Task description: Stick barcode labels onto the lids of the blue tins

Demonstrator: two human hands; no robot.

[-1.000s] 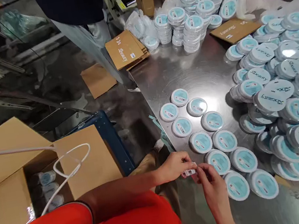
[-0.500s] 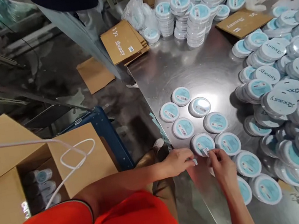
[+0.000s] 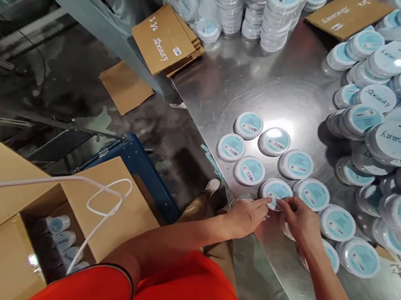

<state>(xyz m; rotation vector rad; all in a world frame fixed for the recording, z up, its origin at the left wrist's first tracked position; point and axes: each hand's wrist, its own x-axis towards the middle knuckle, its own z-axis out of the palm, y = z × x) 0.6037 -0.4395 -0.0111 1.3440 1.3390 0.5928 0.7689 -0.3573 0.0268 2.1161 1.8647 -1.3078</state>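
Note:
In front of me a round, clear-sided container (image 3: 279, 187) with a light-blue label on top sits near the table's edge. My right hand (image 3: 301, 220) pinches a small white sticker (image 3: 274, 204) against its near side. From the left, my left hand (image 3: 250, 216) reaches in, its index finger stretched onto the label beside the sticker. A pale sliver shows by its thumb; the other fingers are curled, and what they hold is unclear. Several like containers, such as a blue-labelled one (image 3: 295, 164), lie around, and one is partly hidden under my right hand.
Stacked containers (image 3: 282, 6) stand at the back of the metal table (image 3: 209, 91), with many more at the right. Flattened cardboard (image 3: 162, 43) lies at the far corner. At left, an open carton (image 3: 108, 207) holds containers, a white cord (image 3: 96, 221) across it. Another person's legs (image 3: 97, 28) are beyond.
My left hand has moved right, its index finger now on the container's label. The right hand still pinches the sticker, now closer against the lid. The view has shifted slightly.

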